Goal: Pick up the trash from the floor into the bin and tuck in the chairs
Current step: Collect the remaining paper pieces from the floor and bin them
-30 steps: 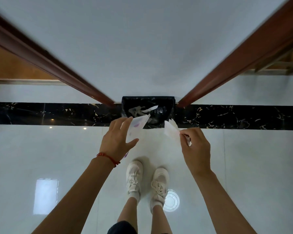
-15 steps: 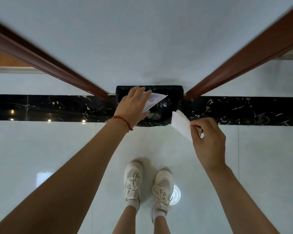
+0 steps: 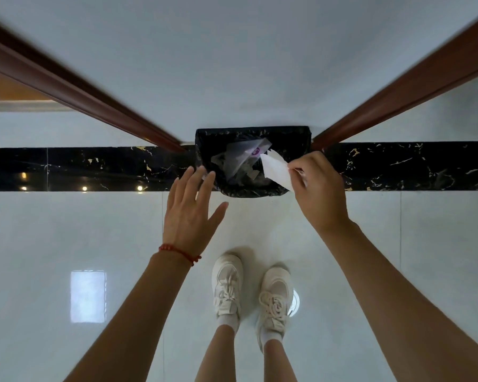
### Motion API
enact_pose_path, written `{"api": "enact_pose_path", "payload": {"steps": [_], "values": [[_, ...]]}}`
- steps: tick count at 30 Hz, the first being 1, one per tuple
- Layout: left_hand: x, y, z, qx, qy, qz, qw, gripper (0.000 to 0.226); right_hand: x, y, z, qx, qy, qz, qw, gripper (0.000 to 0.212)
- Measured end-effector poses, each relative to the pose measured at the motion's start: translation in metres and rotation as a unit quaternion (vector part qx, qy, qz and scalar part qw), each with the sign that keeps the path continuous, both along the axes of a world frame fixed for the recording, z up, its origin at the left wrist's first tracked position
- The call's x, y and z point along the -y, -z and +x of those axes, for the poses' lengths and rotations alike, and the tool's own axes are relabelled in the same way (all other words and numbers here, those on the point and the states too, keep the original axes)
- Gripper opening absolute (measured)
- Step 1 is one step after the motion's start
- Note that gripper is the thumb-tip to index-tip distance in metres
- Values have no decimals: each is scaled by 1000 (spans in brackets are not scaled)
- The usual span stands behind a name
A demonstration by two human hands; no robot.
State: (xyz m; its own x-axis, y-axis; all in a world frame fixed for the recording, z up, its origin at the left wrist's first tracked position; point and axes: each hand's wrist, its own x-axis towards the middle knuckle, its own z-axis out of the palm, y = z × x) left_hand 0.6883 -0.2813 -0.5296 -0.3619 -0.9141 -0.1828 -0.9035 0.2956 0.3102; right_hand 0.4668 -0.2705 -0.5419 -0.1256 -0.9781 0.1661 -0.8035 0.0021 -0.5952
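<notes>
Now right hand (image 3: 319,191) pinches paper (image 3: 278,170) over bin (image 3: 204,139) just ahead, corner past the rim so it falls inside. Left hand (image 3: 189,210) spread flat, empty, beside bin's near-left edge.

White paper scrap (image 3: 277,170) above black-lined bin (image 3: 301,139).
</notes>
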Motion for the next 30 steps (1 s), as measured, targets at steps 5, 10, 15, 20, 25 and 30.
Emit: {"api": "enact_pose_path", "payload": {"steps": [5,10,15,20,25,30], "values": [[-9,-1,13,-7,-7,-14,1000,55,26,12,21,-16,-25,2,1000,2],[-4,-4,21,7,-12,2,1000,56,32,10,26,-51,9,50,997,21],[-4,-22,18,15,-12,11,1000,54,4,-18,15,-74,-9,107,991,47],[-14,-68,12,15,8,5,1000,53,-35,-68,4,-114,-22,135,984,53],[-29,-129,12,31,14,16,999,58,-65,-125,-1,-119,3,175,977,56],[-45,-202,12,32,21,12,999,61,-88,-197,5,-110,29,163,980,59]]}}
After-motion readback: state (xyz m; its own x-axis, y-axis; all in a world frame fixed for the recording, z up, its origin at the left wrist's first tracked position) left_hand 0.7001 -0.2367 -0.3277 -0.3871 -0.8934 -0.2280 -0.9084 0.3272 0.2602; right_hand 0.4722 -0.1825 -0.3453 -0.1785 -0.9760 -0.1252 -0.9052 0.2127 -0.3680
